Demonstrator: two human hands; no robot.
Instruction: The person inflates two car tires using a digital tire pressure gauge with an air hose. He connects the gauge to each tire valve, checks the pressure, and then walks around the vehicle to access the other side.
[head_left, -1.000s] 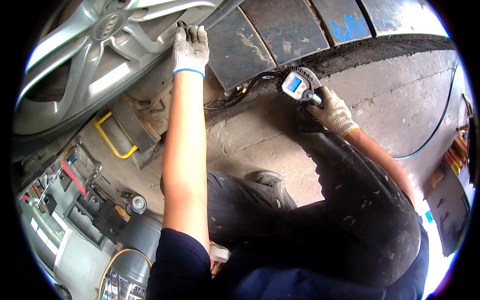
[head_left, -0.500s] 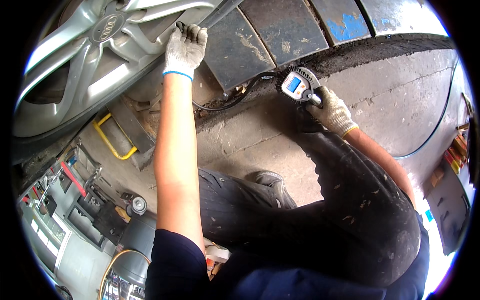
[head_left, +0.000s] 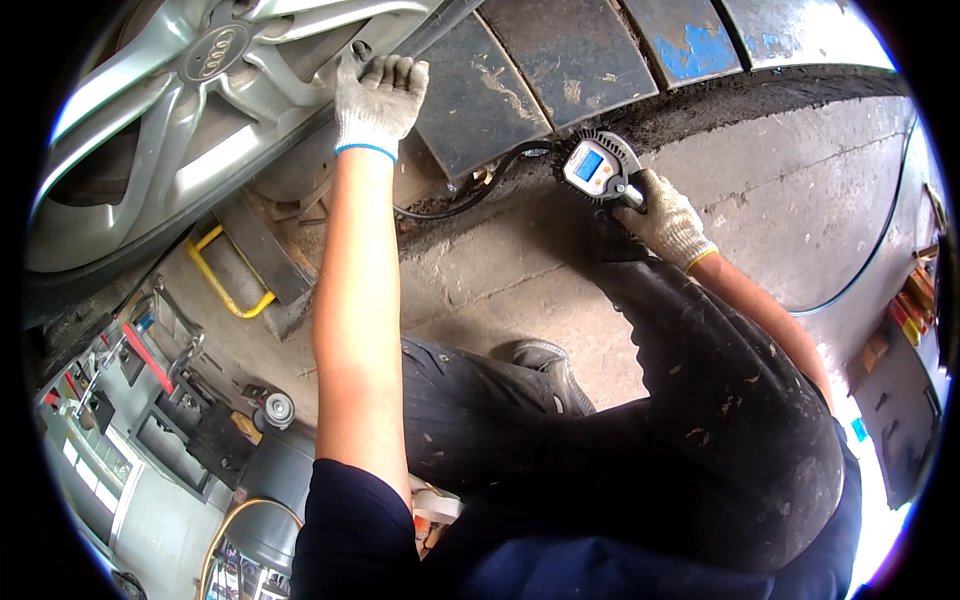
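My left hand (head_left: pixel 378 98), in a white work glove, is closed against the rim of a silver alloy wheel (head_left: pixel 180 110) at the top left, where a black air hose (head_left: pixel 470 190) ends; what the fingers pinch is hidden. My right hand (head_left: pixel 668 222), also gloved, grips a round digital tyre inflator gauge (head_left: pixel 596 165) with a blue screen, held above my raised knee. The hose runs from the gauge down and left toward the wheel. The black tyre (head_left: pixel 560 60) curves across the top.
A yellow handle and metal plate (head_left: pixel 235 275) lie under the wheel. A grey machine with a tool rack (head_left: pixel 140 400) stands at the lower left. A thin blue hose (head_left: pixel 870 260) crosses the concrete floor at right, near a shelf of coloured tools (head_left: pixel 910 310).
My left hand has slid a little left and up along the wheel rim. The right hand with the gauge has stayed in place.
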